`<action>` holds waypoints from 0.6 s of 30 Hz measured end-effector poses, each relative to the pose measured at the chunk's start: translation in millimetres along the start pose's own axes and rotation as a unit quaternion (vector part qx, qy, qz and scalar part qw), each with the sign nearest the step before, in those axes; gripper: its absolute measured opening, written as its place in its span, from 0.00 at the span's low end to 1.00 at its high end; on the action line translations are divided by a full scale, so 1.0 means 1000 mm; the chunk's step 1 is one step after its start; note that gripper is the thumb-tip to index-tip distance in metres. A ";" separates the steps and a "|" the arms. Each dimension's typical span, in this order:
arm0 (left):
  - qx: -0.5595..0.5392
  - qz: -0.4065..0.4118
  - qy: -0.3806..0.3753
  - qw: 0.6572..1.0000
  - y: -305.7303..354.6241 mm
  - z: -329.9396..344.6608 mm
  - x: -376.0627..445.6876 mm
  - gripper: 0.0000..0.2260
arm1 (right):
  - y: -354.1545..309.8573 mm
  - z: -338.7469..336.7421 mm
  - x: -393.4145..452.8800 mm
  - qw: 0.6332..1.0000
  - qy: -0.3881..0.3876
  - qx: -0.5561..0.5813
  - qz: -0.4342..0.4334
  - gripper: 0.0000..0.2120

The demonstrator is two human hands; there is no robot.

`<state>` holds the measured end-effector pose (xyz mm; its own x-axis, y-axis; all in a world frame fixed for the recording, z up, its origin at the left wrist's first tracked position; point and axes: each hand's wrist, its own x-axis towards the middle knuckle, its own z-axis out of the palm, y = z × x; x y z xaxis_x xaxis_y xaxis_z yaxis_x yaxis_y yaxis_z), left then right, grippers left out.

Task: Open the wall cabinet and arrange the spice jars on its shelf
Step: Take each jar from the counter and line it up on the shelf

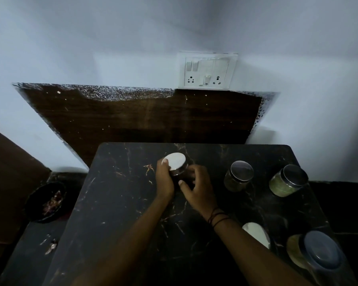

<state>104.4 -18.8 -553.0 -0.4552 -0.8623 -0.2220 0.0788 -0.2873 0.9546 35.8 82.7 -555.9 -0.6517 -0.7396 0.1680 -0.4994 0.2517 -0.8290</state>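
Observation:
A spice jar [177,163] with a shiny metal lid stands on the black marble table [120,203] near its far middle. My left hand [163,178] grips its left side, thumb at the lid's rim. My right hand [196,186] wraps the jar's right side. Two more glass jars with dark lids stand to the right: one [239,175] with brownish contents, one [287,180] with green contents. A larger jar [316,256] sits at the near right corner, and another lid [256,234] shows beside my right forearm. No wall cabinet is in view.
A dark wooden panel [145,118] leans on the white wall behind the table. A switch and socket plate [207,70] is mounted above it. A black bowl [46,201] with scraps sits on a lower surface at the left. A brown surface [6,178] fills the far left.

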 end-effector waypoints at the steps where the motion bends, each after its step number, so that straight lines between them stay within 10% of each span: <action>1: -0.027 -0.018 0.003 0.999 0.009 -0.002 0.003 0.22 | -0.005 -0.005 0.000 1.000 -0.015 0.023 -0.005 0.21; 10: -0.109 -0.097 -0.115 0.983 0.058 -0.009 -0.002 0.31 | -0.034 -0.033 -0.003 0.957 -0.111 0.255 0.079 0.25; 18: 0.028 0.040 -0.029 0.998 0.035 0.003 -0.049 0.14 | -0.059 -0.023 -0.015 0.964 0.072 0.220 0.132 0.31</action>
<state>126.7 15.3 -508.3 -0.5002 -0.8554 -0.1344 0.0675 -0.1933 0.9788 62.1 93.6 -496.7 -0.8112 -0.5837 -0.0339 -0.0358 0.1075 -0.9936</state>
